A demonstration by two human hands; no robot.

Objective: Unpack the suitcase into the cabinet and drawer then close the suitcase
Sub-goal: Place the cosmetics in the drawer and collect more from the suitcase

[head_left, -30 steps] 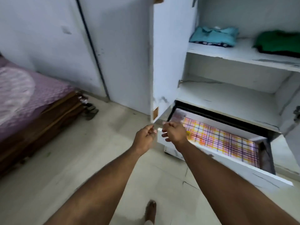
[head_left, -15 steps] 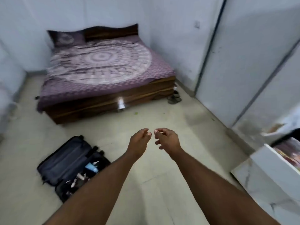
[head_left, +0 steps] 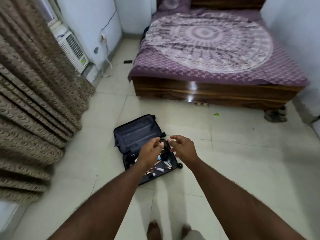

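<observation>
Dark navy suitcase (head_left: 136, 134) lying open on the pale cream tiled floor (head_left: 242, 161), its lid lining a greyer slate blue, and the lower half speckled with small white, pink and light-blue items (head_left: 161, 166) too small to tell apart. Up at the back, the bed (head_left: 216, 94) shows glossy dark-brown wood with a lighter streak of grain, under a purple bedspread (head_left: 207, 40) printed with a big pale lilac mandala and rows of small motifs. On the left, a tan-brown curtain (head_left: 34, 101) with a repeating curl pattern, a white air cooler (head_left: 72, 49), pale bluish-white walls (head_left: 90, 19).
</observation>
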